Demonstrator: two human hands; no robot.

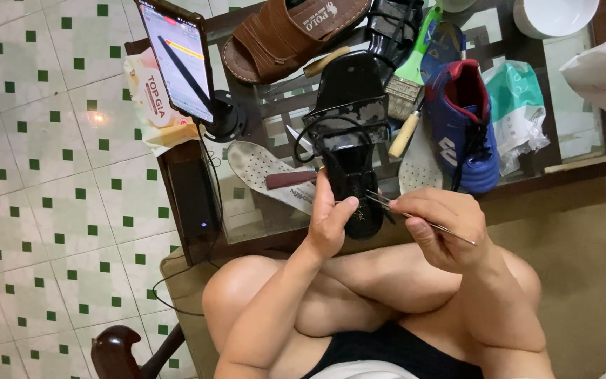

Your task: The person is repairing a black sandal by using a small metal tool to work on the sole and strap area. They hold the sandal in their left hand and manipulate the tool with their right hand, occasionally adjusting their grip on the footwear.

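A black sandal (351, 133) with thin straps is held toe-down over my knees. My left hand (329, 217) grips its lower end, thumb pressed on the insole. My right hand (443, 228) pinches a thin metal tool (415, 219), its tip touching the sandal's right edge just beside my left thumb.
A glass-topped table (576, 105) ahead carries a brown sandal (282, 35), a blue sports shoe (463, 126), a paintbrush (409, 70), white insoles (264, 168), a phone on a stand (177, 56), plastic bags and a white bowl (552, 15). Tiled floor lies left.
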